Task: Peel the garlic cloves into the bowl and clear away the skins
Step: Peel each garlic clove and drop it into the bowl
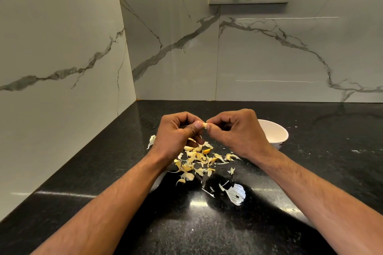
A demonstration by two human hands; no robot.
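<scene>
Clove (204,124) sits at frame centre, pinched from both sides: left hand (178,130) and right hand (238,132) each grip it with curled fingertips. I judge it can slip out, being small and smooth, and fall among the skins (196,159) below, not into the bowl (273,133) at the right, half hidden behind my right hand.

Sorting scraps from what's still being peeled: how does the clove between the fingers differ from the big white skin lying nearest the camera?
The garlic clove is pinched in the air between the left hand and right hand; the white skin lies untouched on the black counter. The clove looks small and cream-coloured; the skin is larger, papery white and torn. Both are garlic parts.
</scene>
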